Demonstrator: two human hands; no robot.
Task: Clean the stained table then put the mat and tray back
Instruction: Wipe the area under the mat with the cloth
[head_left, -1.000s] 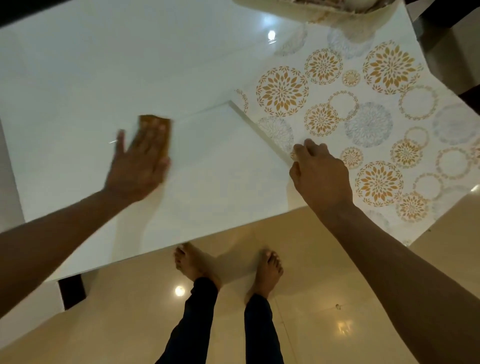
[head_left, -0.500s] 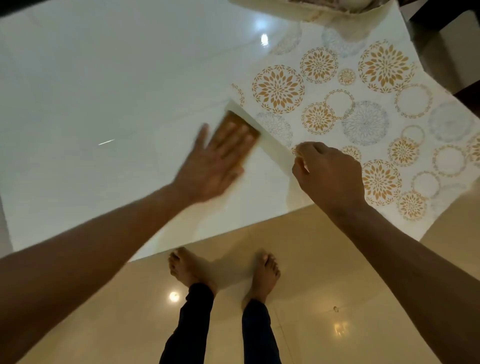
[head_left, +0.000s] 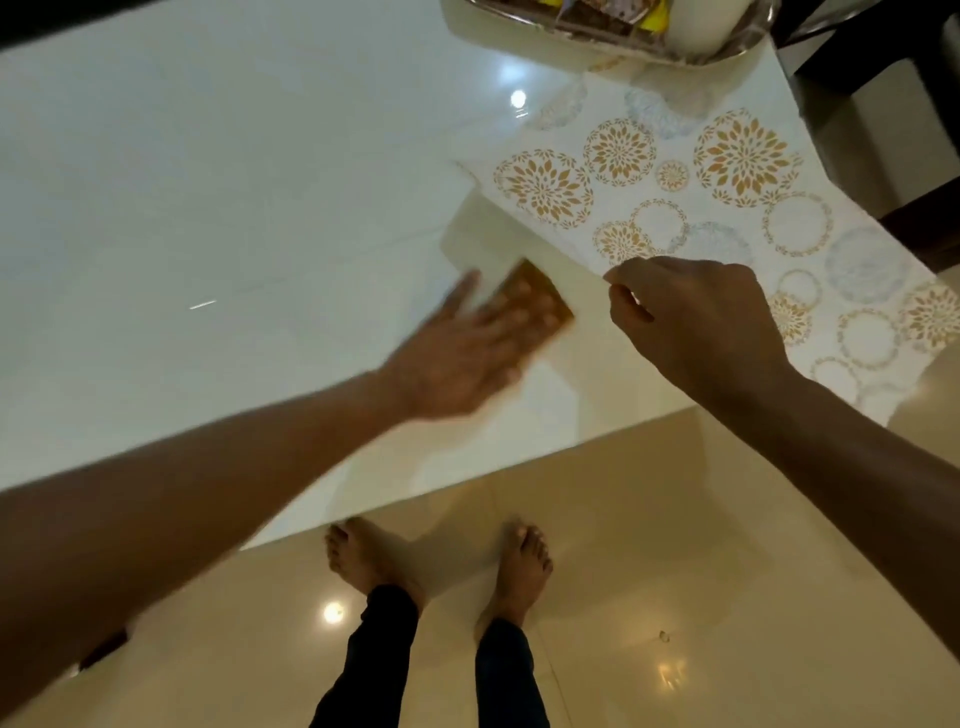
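Sponge (head_left: 540, 306) is being pressed flat onto the white table (head_left: 234, 182) by the straight, spread fingers of the left hand (head_left: 457, 358), near the front edge. The patterned mat (head_left: 727, 208) is being held lifted at its near edge, pinched by the curled fingers of the right hand (head_left: 696, 322). The tray (head_left: 613, 36) is being kept at the table's far edge.

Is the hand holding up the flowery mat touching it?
Touching. The head view shows the right hand pinching the patterned mat's lifted edge between thumb and fingers.
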